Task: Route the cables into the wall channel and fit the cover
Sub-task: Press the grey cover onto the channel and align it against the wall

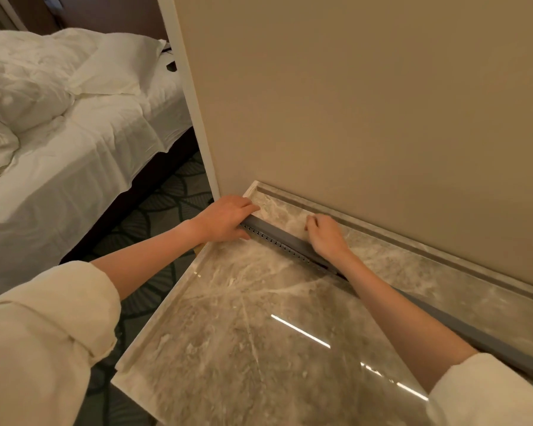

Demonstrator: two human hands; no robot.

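Observation:
A long grey cable channel (285, 238) runs along the back of a marble counter (259, 327), against the marble upstand (293, 212) below the beige wall. Its slotted side shows between my hands, and its grey cover lies along the top. My left hand (228, 218) grips the channel's left end, thumb in front and fingers over the top. My right hand (325, 235) presses down on the cover a little further right, fingers curled over its back edge. No cables are plainly visible; a dark gap shows by my right wrist.
The counter's left edge (163, 305) drops to a patterned carpet (154, 216). A bed with white linen (74, 133) stands to the left. The beige wall (366, 103) rises straight behind the channel, ending at a white corner trim (197, 118).

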